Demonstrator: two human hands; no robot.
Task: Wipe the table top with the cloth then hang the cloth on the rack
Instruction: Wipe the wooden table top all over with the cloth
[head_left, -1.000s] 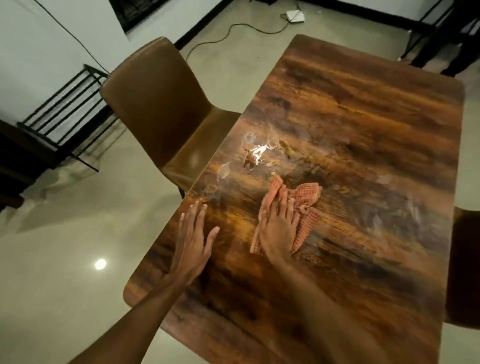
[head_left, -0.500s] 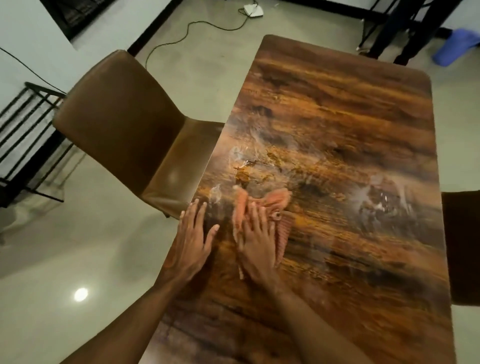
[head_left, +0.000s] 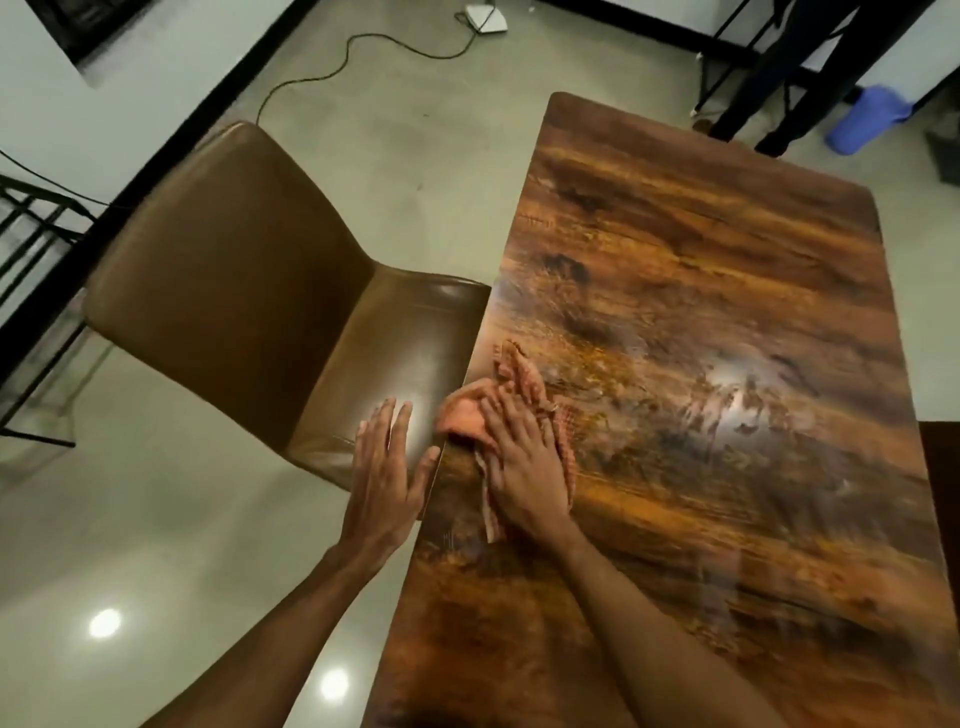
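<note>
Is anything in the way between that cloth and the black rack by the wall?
Yes. The cloth lies under the right hand at the left edge of the table, and the brown chair stands right beside that edge, between it and the black rack by the wall. Carrying the cloth over likely means going around the chair.

Right hand presses cloth (blurred) — at table edge.

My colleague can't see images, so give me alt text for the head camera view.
The right hand presses a checked cloth flat on a wooden table near its left edge; the open left hand is beside that edge, next to a brown chair.
</note>
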